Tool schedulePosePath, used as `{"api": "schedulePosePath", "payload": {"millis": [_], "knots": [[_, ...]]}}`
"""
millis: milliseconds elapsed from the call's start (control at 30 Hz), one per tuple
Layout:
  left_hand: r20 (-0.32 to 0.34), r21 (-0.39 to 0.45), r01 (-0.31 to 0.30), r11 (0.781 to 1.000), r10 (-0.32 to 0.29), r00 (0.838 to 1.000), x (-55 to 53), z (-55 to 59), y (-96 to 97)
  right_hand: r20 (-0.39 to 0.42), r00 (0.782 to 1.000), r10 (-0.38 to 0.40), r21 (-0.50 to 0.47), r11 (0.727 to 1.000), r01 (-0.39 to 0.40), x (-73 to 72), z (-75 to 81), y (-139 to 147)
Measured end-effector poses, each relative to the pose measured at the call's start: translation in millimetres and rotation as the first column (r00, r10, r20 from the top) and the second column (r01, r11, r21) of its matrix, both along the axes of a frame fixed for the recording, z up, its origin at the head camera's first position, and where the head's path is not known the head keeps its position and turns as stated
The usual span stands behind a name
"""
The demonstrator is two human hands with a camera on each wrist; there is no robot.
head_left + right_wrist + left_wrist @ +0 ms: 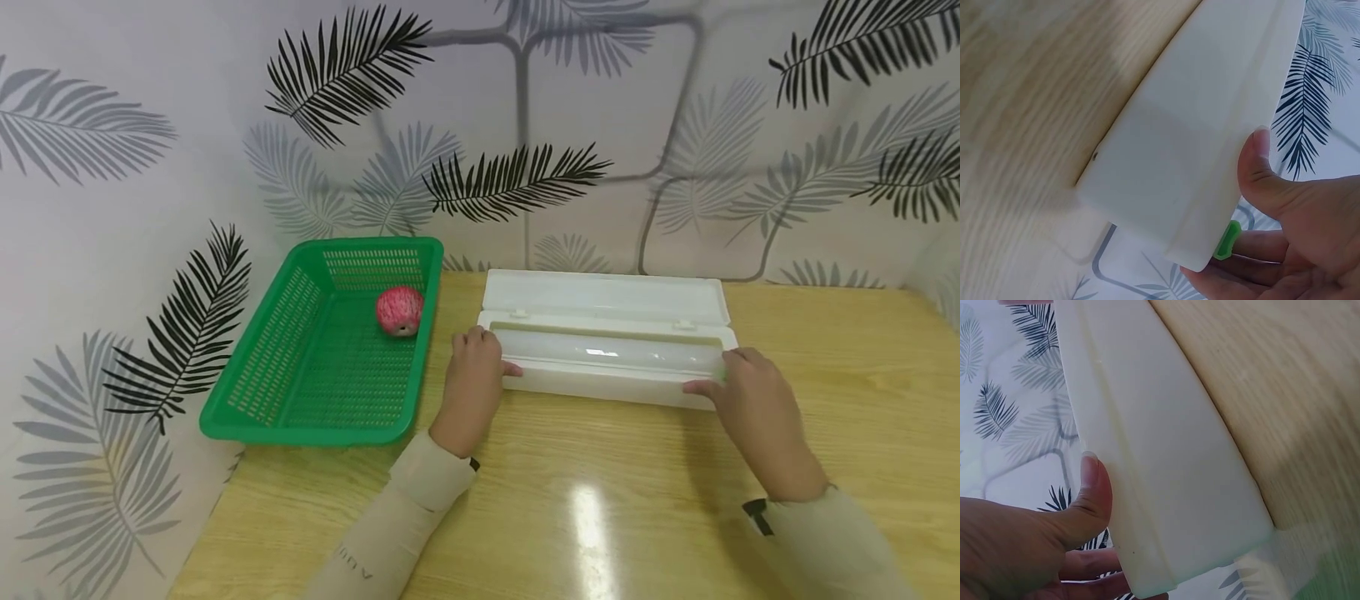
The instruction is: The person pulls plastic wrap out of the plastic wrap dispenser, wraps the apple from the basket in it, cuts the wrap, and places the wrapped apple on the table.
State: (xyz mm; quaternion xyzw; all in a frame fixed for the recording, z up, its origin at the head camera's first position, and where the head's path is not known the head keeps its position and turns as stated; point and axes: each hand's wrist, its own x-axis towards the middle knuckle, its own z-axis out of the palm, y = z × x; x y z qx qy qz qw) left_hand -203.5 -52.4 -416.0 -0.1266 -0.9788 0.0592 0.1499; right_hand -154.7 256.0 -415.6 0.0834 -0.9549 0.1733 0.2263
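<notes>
A long white cling film dispenser (600, 379) lies on the table with its lid (603, 297) swung back. Inside it a shiny roll of cling film (600, 350) runs almost the full length. My left hand (476, 371) grips the left end, thumb along the front wall and fingers round the end. At the right end my right hand (757, 408) holds the box the same way, thumb in front. In the right wrist view a small green plastic piece (1227, 240) shows beside those fingers. Each wrist view shows the dispenser's plain front wall (1166, 444).
To the left stands a green plastic basket (217, 425) with a red and pink apple (400, 311) in it. Behind the wooden table (540, 533) hangs a leaf-patterned cloth (585, 225). The dispenser's raised lid is close to that cloth.
</notes>
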Motion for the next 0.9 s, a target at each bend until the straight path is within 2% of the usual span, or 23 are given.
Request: {"api": "schedulePosePath", "payload": {"millis": [100,200,333,400,600,700,900], "knots": [[0.013,0.011,-0.003,1.0,0.003,1.0,-6.0,2.5,4.0,0.076,0.997,-0.025,-0.008,1.0,0.026,-4.5,3.3,0.4],[0.044,0.009,-0.021,1.0,0.02,0.999,-11.0,4.7,7.1,0.167,0.984,-0.054,-0.009,0.998,0.056,-10.0,6.2,0.7],[0.082,0.021,-0.044,0.999,0.042,0.996,-15.8,6.2,10.3,0.235,0.969,-0.075,0.004,0.997,0.076,-18.0,9.0,1.1],[0.088,0.024,-0.051,0.998,0.049,0.995,-18.7,6.5,11.5,0.24,0.968,-0.079,0.008,0.997,0.079,-22.4,9.8,1.6],[0.105,0.149,-0.068,0.987,0.053,0.993,-26.4,7.0,12.3,0.246,0.965,-0.094,0.031,0.996,0.089,-33.2,10.8,0.6],[0.097,0.177,-0.069,0.982,0.052,0.994,-29.8,6.6,13.0,0.261,0.96,-0.101,0.039,0.995,0.095,-38.1,11.2,0.8],[0.078,0.218,-0.047,0.975,0.031,0.996,-39.9,3.0,15.8,0.235,0.967,-0.095,0.039,0.995,0.088,-49.4,10.6,4.4]]}}
